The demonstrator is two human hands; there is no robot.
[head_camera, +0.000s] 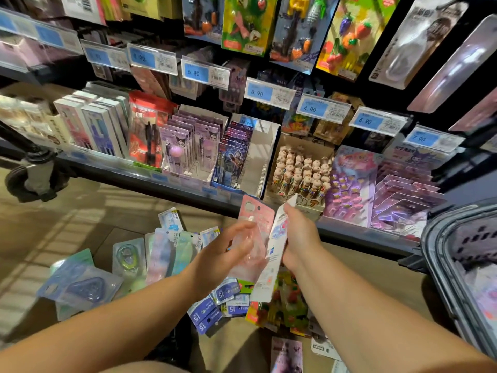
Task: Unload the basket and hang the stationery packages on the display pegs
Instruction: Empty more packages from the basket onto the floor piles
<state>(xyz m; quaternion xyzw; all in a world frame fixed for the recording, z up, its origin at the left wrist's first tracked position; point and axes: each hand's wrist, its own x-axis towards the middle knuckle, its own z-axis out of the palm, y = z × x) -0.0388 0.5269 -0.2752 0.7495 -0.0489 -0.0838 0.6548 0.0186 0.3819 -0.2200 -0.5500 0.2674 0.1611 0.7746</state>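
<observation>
A pink package is gripped in the left hand, a white package in the right hand, both left of the basket. Loose packages are strewn on the floor left of it, more are glimpsed inside; most hanging is judged undone.

Dim aisle, glare on hanging packs, edges bent, hands perhaps motion-blurred.

Blue price labels line the shelf rails; a box of figure-topped pens sits mid-shelf; a black caster wheel stands far left on the wooden floor
</observation>
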